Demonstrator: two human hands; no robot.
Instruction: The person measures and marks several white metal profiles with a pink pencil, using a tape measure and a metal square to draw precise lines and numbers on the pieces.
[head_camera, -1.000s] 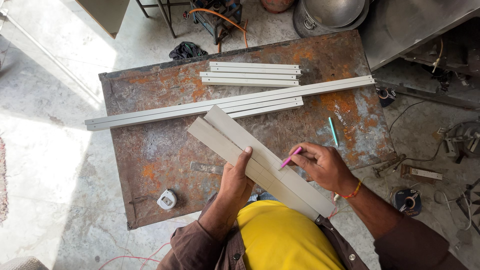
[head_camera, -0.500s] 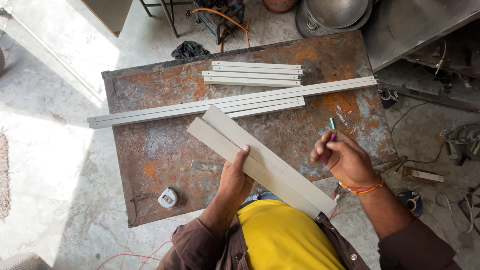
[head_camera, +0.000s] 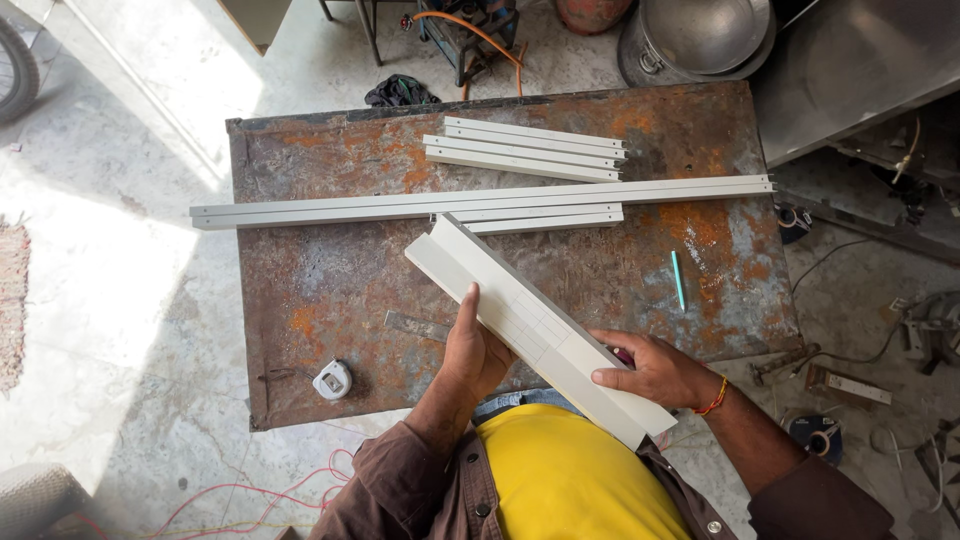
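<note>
Both hands grip a pale angled metal section (head_camera: 535, 328) lying diagonally over the near edge of the rusty steel workbench (head_camera: 330, 300). The left hand (head_camera: 474, 352) clamps its left flank; the right hand (head_camera: 650, 372) presses its lower end. Faint pencil marks show on its face, so marking looks done; no cut is evident. A teal marker (head_camera: 678, 279) lies apart, a tape measure (head_camera: 333, 379) rests near the left hand, and further sections (head_camera: 480, 203) wait beyond.

2 hands (head_camera: 470, 350), 1 angled profile (head_camera: 530, 325), 1 tape measure (head_camera: 333, 380), 1 turquoise pen (head_camera: 678, 279).
</note>
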